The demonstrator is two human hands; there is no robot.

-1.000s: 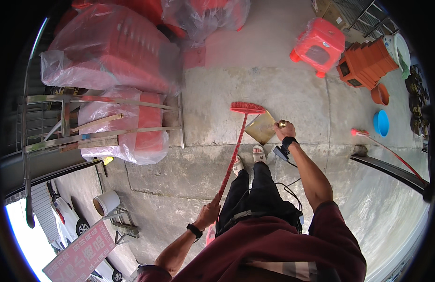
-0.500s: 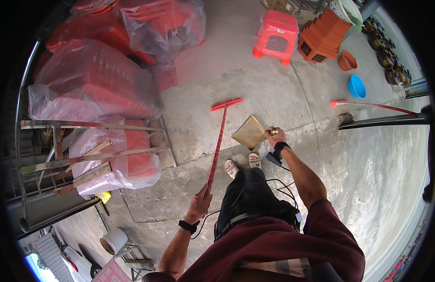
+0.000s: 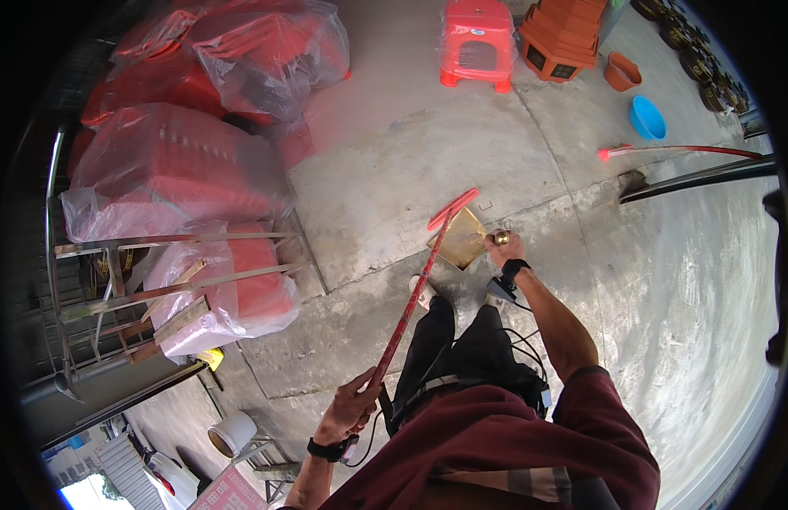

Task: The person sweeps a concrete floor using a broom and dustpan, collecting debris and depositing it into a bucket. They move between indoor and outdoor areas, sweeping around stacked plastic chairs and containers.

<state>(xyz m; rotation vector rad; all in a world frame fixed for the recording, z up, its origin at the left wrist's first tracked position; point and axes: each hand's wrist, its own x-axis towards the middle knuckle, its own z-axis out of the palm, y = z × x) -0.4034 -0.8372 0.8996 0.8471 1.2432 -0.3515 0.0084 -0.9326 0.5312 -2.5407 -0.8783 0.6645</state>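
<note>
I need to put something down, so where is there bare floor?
Bare concrete shows between the plastic-wrapped red stacks and the red stool, beyond the broom head; another patch lies right of the right hand, nearer than the dark rail. Crowded: the left, with the stacks and metal frame; the upper right, with stool, orange planters and blue basin.

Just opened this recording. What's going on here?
A person on a concrete floor has the left hand closed on the handle of a red broom, while the right hand grips a dustpan by its handle. The broom head is at the dustpan's far left edge; whether they touch is hard to tell. Farther ahead is a red stool, with a blue basin to the right and plastic-wrapped red bundles to the left.
</note>
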